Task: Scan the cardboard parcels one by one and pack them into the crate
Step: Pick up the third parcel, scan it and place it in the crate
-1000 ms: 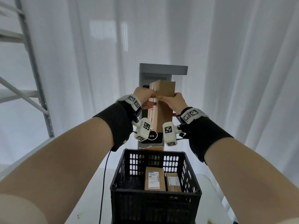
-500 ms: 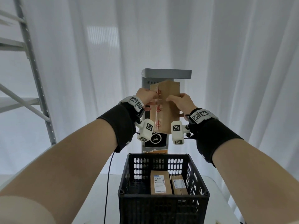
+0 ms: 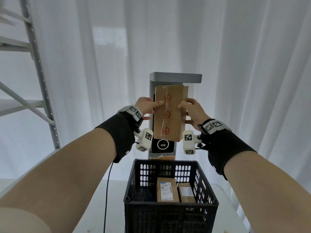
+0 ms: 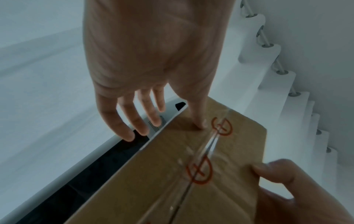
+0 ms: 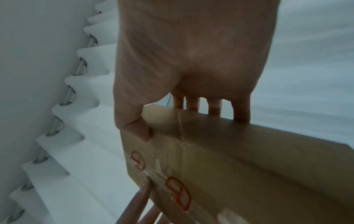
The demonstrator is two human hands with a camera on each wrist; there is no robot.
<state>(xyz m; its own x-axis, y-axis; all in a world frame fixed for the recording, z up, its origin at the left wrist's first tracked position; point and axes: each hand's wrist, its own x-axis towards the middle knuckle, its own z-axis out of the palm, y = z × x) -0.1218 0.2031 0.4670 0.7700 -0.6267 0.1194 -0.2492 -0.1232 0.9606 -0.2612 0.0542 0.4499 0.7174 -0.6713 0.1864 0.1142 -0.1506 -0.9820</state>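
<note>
A brown cardboard parcel (image 3: pixel 170 115) stands upright in the air against the front of the grey scanner tower (image 3: pixel 175 78). Its taped face with red marks is turned toward me. My left hand (image 3: pixel 148 105) holds its left edge, thumb on the taped face (image 4: pixel 198 121) and fingers behind. My right hand (image 3: pixel 191 110) grips the right edge, thumb on the front corner (image 5: pixel 141 133) and fingers wrapped over the far side. Below stands the black plastic crate (image 3: pixel 170 216) with two labelled parcels (image 3: pixel 165 189) lying side by side at its right.
The scanner's round lens window (image 3: pixel 162 144) shows just under the held parcel. A black cable (image 3: pixel 107 182) runs down across the white table (image 3: pixel 114 199). A metal shelf frame (image 3: pixel 40 73) stands at the left, with white curtains behind everything.
Both hands have turned the parcel from nearly edge-on until its taped face is toward me, and it now sits a little higher against the scanner.
</note>
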